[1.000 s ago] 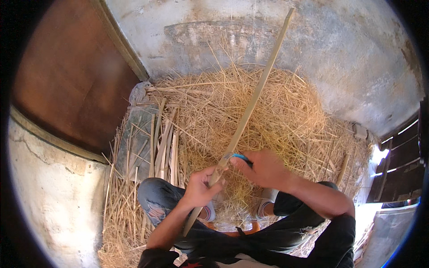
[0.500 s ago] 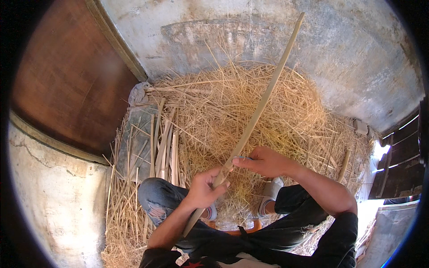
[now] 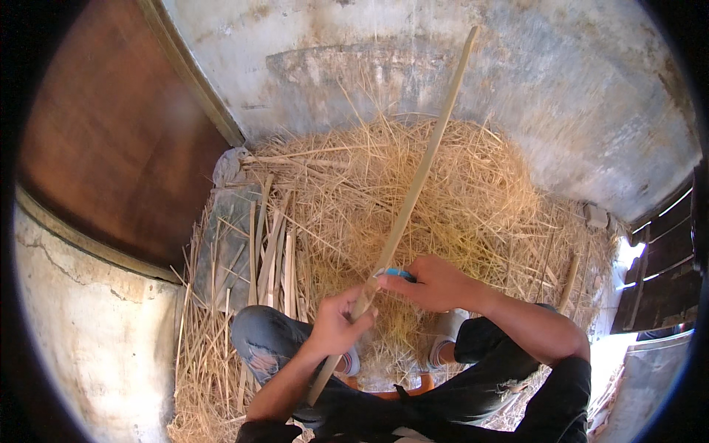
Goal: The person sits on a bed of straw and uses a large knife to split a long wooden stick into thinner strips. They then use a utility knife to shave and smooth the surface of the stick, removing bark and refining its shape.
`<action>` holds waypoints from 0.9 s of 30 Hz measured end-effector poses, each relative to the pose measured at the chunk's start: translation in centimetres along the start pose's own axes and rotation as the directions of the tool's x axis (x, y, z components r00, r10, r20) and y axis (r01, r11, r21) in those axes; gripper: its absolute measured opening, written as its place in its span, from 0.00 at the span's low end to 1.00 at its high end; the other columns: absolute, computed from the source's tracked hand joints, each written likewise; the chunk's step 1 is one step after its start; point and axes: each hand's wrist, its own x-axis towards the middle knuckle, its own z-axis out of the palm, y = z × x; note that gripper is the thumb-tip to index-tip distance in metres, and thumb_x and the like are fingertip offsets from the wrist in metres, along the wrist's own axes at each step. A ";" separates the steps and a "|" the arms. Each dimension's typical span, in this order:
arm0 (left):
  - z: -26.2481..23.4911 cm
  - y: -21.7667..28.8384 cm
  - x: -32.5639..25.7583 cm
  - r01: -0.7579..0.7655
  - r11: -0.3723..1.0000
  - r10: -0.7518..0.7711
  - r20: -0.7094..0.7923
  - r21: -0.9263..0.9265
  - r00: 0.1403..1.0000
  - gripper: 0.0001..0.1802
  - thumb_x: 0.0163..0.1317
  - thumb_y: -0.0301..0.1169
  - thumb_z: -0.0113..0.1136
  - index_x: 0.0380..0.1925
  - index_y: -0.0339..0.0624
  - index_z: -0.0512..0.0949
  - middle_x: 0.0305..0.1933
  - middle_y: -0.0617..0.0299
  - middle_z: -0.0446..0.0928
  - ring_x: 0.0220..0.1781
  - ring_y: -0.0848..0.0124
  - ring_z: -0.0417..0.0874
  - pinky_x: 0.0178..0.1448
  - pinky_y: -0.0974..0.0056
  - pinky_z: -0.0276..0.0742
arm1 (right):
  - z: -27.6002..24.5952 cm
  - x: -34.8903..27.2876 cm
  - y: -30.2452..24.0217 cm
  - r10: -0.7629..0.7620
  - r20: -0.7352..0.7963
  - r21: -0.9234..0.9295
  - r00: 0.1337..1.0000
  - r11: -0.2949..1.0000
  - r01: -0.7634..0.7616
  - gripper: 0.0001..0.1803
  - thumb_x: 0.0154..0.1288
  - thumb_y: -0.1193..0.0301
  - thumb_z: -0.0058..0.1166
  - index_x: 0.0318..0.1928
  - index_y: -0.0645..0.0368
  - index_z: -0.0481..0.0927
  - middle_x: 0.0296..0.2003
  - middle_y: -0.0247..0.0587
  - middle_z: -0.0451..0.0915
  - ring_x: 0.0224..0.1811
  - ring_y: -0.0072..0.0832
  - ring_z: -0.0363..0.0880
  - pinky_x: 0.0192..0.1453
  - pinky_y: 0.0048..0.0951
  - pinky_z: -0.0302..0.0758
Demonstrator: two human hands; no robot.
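A long, narrow strip of pale greenish wood or bamboo (image 3: 423,170) slants from between my knees up toward the far wall. My left hand (image 3: 334,325) is closed around its lower part, thumb and fingers on either side. Just above that grip, my right hand (image 3: 442,283) is closed on a small blue tool (image 3: 399,274). The tool's end meets the strip, and most of the rest is hidden in my fingers. My right thumb lies against the strip near the left hand.
Loose straw-like shavings (image 3: 473,177) heap against the stained wall (image 3: 369,66). Several cut strips (image 3: 277,251) lie on the left beside a grey slab (image 3: 225,218). A brown door panel (image 3: 118,133) stands at far left, dark slats (image 3: 661,273) at right. My bent knees flank the work.
The strip's far end has swung left and slightly lower. My right hand has moved a little toward me, and more of the blue tool shows. My left hand keeps its grip.
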 end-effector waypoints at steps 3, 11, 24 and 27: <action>0.0 0.0 0.0 -0.012 1.000 0.012 0.014 -0.006 1.000 0.21 0.65 0.23 0.62 0.58 0.33 0.76 0.29 0.75 0.71 0.29 0.86 0.70 0.33 0.74 0.68 | -0.3 0.6 0.6 0.005 0.080 0.072 0.997 0.997 -0.011 0.49 0.68 0.30 0.42 0.18 0.70 0.76 0.12 0.54 0.70 0.16 0.48 0.72 0.25 0.50 0.68; -0.5 -0.2 -0.1 0.010 1.000 -0.011 0.014 0.019 1.000 0.21 0.64 0.24 0.63 0.58 0.34 0.77 0.28 0.74 0.71 0.29 0.86 0.69 0.32 0.74 0.67 | -0.1 1.4 1.6 0.066 0.129 0.045 0.989 0.996 -0.072 0.45 0.65 0.31 0.48 0.20 0.67 0.77 0.13 0.46 0.69 0.17 0.38 0.70 0.25 0.43 0.68; 0.8 -0.3 0.7 -0.103 0.944 0.166 -0.182 0.314 0.969 0.26 0.62 0.32 0.67 0.60 0.35 0.76 0.27 0.57 0.77 0.26 0.73 0.80 0.33 0.65 0.76 | 0.0 0.5 -1.3 -0.071 -0.363 0.109 0.929 0.987 0.118 0.22 0.60 0.53 0.71 0.38 0.60 0.82 0.17 0.32 0.66 0.19 0.20 0.62 0.23 0.29 0.63; 1.4 0.6 0.7 -0.112 0.898 0.222 -0.217 0.426 0.951 0.28 0.61 0.32 0.69 0.61 0.33 0.75 0.25 0.55 0.76 0.25 0.72 0.78 0.30 0.65 0.74 | 0.7 0.9 -1.4 -0.103 -0.312 0.089 0.944 0.987 0.137 0.19 0.64 0.55 0.68 0.32 0.60 0.82 0.15 0.34 0.64 0.17 0.21 0.60 0.22 0.30 0.62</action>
